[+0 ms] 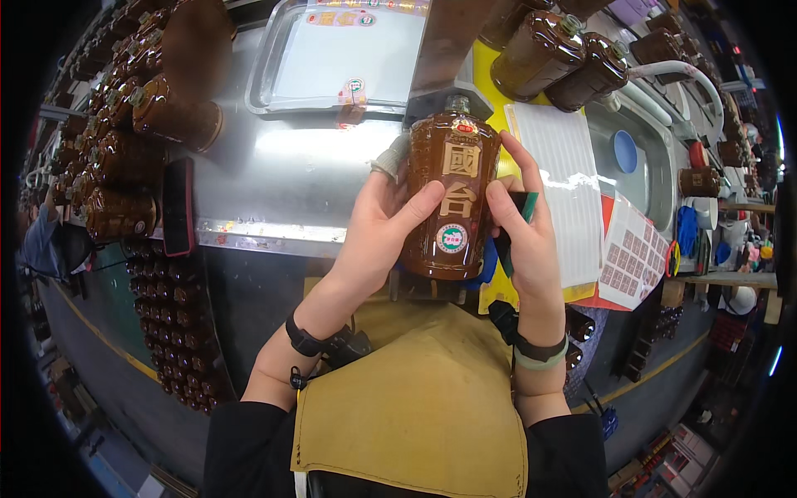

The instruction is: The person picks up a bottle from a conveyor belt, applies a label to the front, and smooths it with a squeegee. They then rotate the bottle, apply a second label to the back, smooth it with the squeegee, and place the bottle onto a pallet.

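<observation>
A brown glass bottle (429,245) with large gold characters and a round green-and-white sticker is held up in front of my apron, neck pointing away. My left hand (386,216) grips its left side, thumb across the front; a pale wrap covers one finger. My right hand (527,224) is at the bottle's right side, its index finger and thumb against the glass. Tucked in that hand is a small flat green-and-black piece (525,205), like a scraper. The fingers behind the bottle are hidden.
A metal tray (259,83) of liquid with colourful labels stands ahead on the steel bench (290,174). Brown bottles (174,116) crowd the left; others (540,50) stand at the far right. White lined sheets (560,174), a printed label sheet (633,257) and a sink (656,166) lie right.
</observation>
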`<state>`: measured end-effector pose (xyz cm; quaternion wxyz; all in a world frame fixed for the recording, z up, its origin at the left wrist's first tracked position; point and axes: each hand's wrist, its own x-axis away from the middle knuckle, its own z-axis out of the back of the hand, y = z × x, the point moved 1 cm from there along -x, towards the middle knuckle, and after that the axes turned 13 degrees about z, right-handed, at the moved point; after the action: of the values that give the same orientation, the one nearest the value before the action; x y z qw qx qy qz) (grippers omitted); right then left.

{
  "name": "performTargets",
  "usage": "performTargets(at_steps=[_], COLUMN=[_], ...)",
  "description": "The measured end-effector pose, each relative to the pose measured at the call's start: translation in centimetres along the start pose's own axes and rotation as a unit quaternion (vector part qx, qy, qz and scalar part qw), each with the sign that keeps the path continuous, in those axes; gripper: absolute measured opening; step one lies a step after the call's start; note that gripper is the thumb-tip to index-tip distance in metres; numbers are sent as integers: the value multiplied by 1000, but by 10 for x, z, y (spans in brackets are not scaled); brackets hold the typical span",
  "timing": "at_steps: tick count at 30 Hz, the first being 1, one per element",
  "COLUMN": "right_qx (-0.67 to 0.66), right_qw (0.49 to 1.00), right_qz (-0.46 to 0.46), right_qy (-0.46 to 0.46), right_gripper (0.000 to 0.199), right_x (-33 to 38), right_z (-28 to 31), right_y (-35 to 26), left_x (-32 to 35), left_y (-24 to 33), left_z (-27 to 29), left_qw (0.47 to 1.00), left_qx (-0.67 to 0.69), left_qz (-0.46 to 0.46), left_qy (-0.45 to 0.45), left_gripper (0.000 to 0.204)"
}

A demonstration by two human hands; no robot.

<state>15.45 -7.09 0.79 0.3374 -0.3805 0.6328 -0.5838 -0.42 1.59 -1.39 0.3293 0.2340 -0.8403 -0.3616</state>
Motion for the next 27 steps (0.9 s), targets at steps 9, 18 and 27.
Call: performTargets(at_steps=[9,18,27], right_qx=[62,54,75], right_qw=[998,998,996], right_qz=[27,27,30], right_qy=[-4,-11,-33], right_gripper=[76,80,74], right_x=[1,1,-4], right_z=[-4,-4,8], right_y=[3,3,-1], left_x=[-1,0,0], left_y=[-1,0,4], left_z=[-1,-2,-1], left_qw=[1000,999,1000], left_qx=[-16,-32,-17], left_qz=[-18,-20,10], left_qy=[-1,11,1], left_gripper=[64,65,74])
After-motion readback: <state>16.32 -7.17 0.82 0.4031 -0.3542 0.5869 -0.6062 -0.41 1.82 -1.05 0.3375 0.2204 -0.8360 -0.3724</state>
